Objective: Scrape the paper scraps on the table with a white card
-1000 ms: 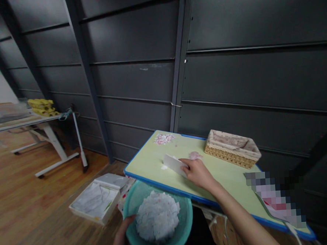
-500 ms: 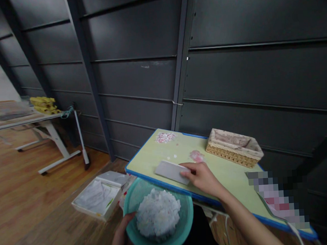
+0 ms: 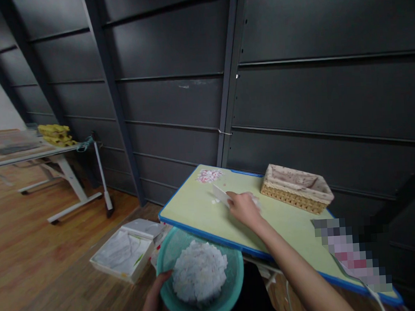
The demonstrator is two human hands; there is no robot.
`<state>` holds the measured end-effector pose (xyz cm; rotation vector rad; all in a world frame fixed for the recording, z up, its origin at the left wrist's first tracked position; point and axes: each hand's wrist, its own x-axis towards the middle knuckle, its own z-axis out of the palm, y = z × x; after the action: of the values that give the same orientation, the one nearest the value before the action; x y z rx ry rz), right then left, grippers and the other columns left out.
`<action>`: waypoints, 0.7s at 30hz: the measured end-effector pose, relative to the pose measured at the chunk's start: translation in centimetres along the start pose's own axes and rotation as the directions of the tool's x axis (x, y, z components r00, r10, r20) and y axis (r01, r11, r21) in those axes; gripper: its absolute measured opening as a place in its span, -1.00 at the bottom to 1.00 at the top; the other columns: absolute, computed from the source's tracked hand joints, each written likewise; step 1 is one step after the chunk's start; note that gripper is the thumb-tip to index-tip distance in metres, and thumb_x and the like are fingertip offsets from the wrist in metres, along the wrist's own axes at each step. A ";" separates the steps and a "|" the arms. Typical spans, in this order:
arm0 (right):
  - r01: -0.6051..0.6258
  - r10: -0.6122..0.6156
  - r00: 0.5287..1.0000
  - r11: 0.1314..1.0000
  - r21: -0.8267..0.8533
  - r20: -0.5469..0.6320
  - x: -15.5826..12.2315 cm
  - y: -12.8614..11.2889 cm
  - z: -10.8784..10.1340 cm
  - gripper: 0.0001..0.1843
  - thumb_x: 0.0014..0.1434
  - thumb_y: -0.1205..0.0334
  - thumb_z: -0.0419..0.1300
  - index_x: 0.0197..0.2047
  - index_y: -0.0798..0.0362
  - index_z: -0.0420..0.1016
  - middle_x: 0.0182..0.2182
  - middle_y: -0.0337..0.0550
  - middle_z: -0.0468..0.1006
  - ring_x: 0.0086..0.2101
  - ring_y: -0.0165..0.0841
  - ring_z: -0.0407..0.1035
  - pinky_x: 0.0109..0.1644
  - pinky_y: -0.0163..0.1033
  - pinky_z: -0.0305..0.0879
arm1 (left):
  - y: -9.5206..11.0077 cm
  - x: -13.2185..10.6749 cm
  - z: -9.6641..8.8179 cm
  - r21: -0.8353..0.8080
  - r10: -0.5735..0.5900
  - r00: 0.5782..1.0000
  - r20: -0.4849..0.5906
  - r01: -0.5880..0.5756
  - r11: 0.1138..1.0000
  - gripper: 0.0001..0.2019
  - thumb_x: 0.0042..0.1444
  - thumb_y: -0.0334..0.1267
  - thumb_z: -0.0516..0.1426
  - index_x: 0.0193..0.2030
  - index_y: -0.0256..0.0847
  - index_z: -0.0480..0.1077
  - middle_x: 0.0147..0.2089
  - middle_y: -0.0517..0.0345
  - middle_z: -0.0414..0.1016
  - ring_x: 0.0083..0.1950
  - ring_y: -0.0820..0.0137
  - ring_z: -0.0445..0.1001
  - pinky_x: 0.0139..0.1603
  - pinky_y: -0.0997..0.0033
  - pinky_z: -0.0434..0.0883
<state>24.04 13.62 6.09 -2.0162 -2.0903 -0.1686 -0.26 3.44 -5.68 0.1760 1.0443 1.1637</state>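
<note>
My left hand (image 3: 161, 281) grips the left rim of a green plastic colander (image 3: 237, 278), thumb over the inner wall. A heap of small white scraps (image 3: 199, 273), paper-like, fills its middle. Over the yellow tabletop (image 3: 187, 206), my right hand (image 3: 244, 208) pinches a flat pale rectangular plate (image 3: 220, 194) tilted up on its edge. Several tiny white bits (image 3: 215, 201) lie beside the plate's lower edge. A pinkish patch of scraps (image 3: 255, 200) is partly hidden behind my right hand. Farther back sits a pink-and-white pile of scraps (image 3: 209, 175).
A cloth-lined wicker basket (image 3: 294, 198) stands at the table's back right. On the right end lies a blurred-out flat item (image 3: 352, 257) with a cable. A white box (image 3: 124, 252) rests low at left. Beyond are a wheeled table (image 3: 68, 171) and a broom (image 3: 103, 180).
My right hand has moved away from the table's front edge, farther back and slightly left. The plate has gone from nearly flat to upright on edge. My left hand stays on the colander.
</note>
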 end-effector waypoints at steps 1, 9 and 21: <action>0.044 -0.044 0.999 0.999 0.014 0.009 -0.1 -0.1 0.0 -0.68 0.14 0.35 0.00 -0.11 0.07 0.50 -0.38 0.04 0.58 -0.35 -0.25 0.45 -0.33 -0.32 0.14 | 0.1 -0.1 0.1 -0.004 -0.006 1.000 0.003 0.006 1.000 -0.47 0.03 -0.37 0.09 0.16 -0.53 0.19 -0.44 -0.04 0.64 -0.09 0.08 0.54 -0.05 0.14 0.44; 0.366 -0.369 0.929 0.890 0.271 -0.044 -3.5 -0.3 0.5 -0.64 0.15 0.38 -0.02 -0.07 0.01 0.50 -0.35 -0.10 0.61 -0.39 -0.36 0.46 -0.33 -0.37 0.16 | 0.9 -1.1 0.4 0.044 -0.017 1.000 0.013 0.016 0.999 -0.41 0.04 -0.35 0.10 0.23 -0.51 0.11 -0.37 -0.06 0.65 -0.27 0.05 0.59 -0.14 0.10 0.46; 0.375 -0.425 0.905 0.757 0.535 -0.032 -7.6 0.2 -1.6 -0.68 0.23 0.28 -0.02 -0.11 -0.05 0.53 -0.32 -0.19 0.61 -0.33 -0.41 0.47 -0.25 -0.39 0.26 | 0.9 -1.6 1.1 -0.085 -0.060 0.998 0.015 0.061 0.994 -0.38 0.01 -0.39 0.08 0.26 -0.40 0.09 -0.22 -0.09 0.64 -0.05 0.07 0.53 0.02 0.12 0.40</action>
<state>24.55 5.83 5.73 -1.2574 -2.2733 0.4064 -0.06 2.97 -3.61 0.0836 0.9802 1.1484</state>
